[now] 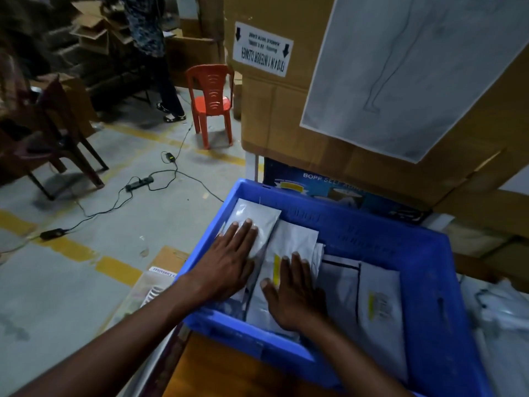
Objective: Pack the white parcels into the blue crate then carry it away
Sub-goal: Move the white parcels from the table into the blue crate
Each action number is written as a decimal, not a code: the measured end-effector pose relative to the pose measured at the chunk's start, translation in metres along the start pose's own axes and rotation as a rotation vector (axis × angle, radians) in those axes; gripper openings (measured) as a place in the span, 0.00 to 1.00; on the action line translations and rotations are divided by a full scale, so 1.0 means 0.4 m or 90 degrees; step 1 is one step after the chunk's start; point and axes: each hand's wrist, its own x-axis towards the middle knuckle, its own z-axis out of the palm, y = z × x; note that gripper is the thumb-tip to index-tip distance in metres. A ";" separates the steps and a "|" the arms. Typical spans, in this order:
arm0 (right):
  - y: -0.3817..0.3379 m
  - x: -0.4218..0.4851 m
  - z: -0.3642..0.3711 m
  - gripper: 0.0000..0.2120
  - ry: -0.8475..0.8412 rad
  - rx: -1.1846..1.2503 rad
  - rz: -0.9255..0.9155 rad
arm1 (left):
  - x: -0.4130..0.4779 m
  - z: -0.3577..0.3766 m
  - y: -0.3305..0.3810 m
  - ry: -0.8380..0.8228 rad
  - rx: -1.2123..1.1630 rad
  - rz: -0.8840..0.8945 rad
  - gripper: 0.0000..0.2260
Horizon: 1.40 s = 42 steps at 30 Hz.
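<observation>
The blue crate (423, 253) stands in front of me, holding several white parcels. My left hand (229, 259) lies flat, fingers spread, on a white parcel (257, 213) at the crate's far left corner. Beside it my right hand (294, 293) presses flat on a second white parcel (294, 239) that carries a yellow strip. More white parcels with yellow labels (380, 305) lie in the right half of the crate. Neither hand grips anything.
Tall cardboard boxes (286, 116) rise right behind the crate. A red plastic chair (210, 101) and a person stand on the floor at the back left. Cables and a power strip (140, 183) trail across the concrete floor. More plastic packets (503, 308) lie right of the crate.
</observation>
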 end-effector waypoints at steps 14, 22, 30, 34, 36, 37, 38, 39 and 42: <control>0.055 -0.072 -0.075 0.37 0.132 0.059 -0.059 | 0.005 -0.031 0.031 0.000 0.011 -0.014 0.44; 0.293 -0.240 -0.210 0.34 0.272 0.025 -0.041 | 0.035 -0.112 0.239 0.085 -0.041 -0.034 0.39; 0.731 -0.389 -0.265 0.38 0.381 0.037 0.003 | 0.113 -0.110 0.702 0.089 -0.098 0.042 0.38; 0.982 -0.467 -0.274 0.36 0.387 0.033 0.015 | 0.134 -0.067 0.972 0.078 -0.135 0.088 0.36; 1.111 -0.496 -0.268 0.37 0.391 0.035 0.033 | 0.143 -0.031 1.107 0.078 -0.156 0.091 0.35; 1.178 -0.505 -0.262 0.36 0.392 0.036 0.040 | 0.150 -0.009 1.172 0.075 -0.164 0.090 0.33; 1.244 -0.508 -0.257 0.34 0.385 0.042 0.047 | 0.158 0.014 1.234 0.069 -0.169 0.089 0.32; 1.310 -0.509 -0.252 0.32 0.365 0.056 0.062 | 0.166 0.035 1.295 0.057 -0.170 0.088 0.32; 1.474 -0.510 -0.241 0.31 0.298 0.077 0.105 | 0.201 0.116 1.457 0.009 -0.160 0.086 0.31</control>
